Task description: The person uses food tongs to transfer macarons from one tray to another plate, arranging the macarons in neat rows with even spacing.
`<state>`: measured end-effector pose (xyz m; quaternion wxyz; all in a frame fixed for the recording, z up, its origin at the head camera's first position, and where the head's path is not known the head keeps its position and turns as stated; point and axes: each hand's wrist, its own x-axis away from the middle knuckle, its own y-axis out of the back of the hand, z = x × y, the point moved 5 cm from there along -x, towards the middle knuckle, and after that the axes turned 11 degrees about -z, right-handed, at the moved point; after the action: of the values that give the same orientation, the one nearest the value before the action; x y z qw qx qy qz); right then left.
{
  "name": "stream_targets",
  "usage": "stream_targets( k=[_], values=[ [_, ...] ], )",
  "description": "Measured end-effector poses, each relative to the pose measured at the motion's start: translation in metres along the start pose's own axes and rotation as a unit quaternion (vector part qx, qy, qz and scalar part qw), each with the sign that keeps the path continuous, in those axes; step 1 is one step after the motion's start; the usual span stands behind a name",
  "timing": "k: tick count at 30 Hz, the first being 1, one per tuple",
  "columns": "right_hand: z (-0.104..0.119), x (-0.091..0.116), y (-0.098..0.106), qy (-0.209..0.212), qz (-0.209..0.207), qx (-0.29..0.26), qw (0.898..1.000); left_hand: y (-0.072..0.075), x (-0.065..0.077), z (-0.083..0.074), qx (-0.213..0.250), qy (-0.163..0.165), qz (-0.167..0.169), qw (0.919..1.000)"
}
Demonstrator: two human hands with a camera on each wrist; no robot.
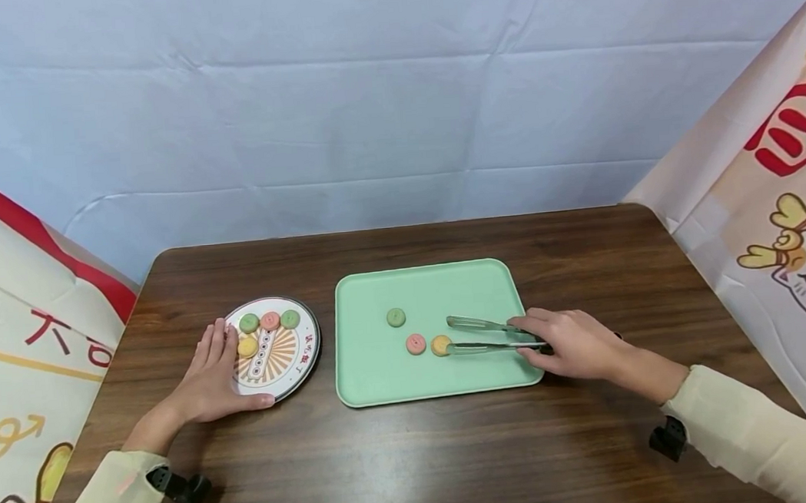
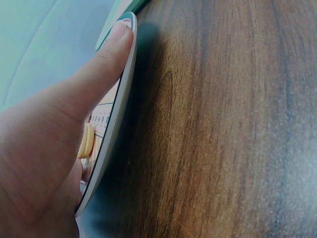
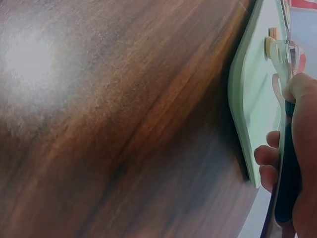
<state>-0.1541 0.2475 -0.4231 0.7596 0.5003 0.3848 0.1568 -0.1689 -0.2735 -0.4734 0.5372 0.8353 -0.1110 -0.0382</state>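
Note:
My left hand (image 1: 211,375) rests on the left side of a round white printed plate (image 1: 300,377), fingers straight along its rim and thumb on the near edge. On the plate lie two green sandwich cookies (image 1: 249,323), a pink cookie (image 1: 270,321) and a yellow cookie (image 1: 247,346). My right hand (image 1: 575,342) holds metal tongs (image 1: 480,324) with dark handles (image 3: 288,173), their arms spread. The tongs reach over a mint-green tray (image 1: 433,284), the nearer tip right at another yellow cookie (image 1: 440,345). A pink cookie (image 1: 415,344) and a green cookie (image 1: 396,317) lie nearby.
A dark wooden table (image 1: 402,459) carries the plate on the left and the tray in the middle. Behind it hangs a pale cloth (image 1: 367,115). Printed cloths (image 1: 774,206) with cartoon drawings hang at both sides. Each wrist wears a small black camera (image 1: 668,437).

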Motion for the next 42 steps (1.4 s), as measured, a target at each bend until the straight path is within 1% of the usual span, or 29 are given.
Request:
stream_targets(
  k=[3,8,17,23,25,31,38,42],
  values=[
    [0.000,0.001,-0.003,-0.009,0.010,0.003,1.000,0.000,0.000,0.001,0.003,-0.002,-0.004,1.0000],
    [-0.002,0.001,-0.006,-0.016,0.022,0.008,1.000,0.000,0.000,0.001,-0.002,0.000,0.005,1.0000],
    [-0.001,-0.002,-0.009,-0.003,0.020,0.011,1.000,-0.003,0.000,0.006,0.014,-0.007,-0.012,0.9998],
    [0.000,-0.005,-0.013,0.008,0.018,0.013,1.000,0.000,0.001,0.000,0.007,0.000,-0.002,1.0000],
    [0.001,-0.006,-0.014,0.009,0.018,0.011,1.000,0.000,0.000,0.000,0.005,0.000,0.000,1.0000],
    [0.004,-0.009,-0.016,0.010,0.023,0.007,1.000,-0.002,-0.001,0.004,0.007,-0.003,-0.010,0.9999],
    [0.007,-0.010,-0.019,0.008,0.026,0.000,1.000,0.000,-0.001,0.001,-0.016,0.004,0.011,0.9998],
    [0.008,-0.011,-0.021,0.010,0.025,-0.003,1.000,-0.002,-0.001,0.004,-0.002,0.000,0.004,1.0000]
  ],
)
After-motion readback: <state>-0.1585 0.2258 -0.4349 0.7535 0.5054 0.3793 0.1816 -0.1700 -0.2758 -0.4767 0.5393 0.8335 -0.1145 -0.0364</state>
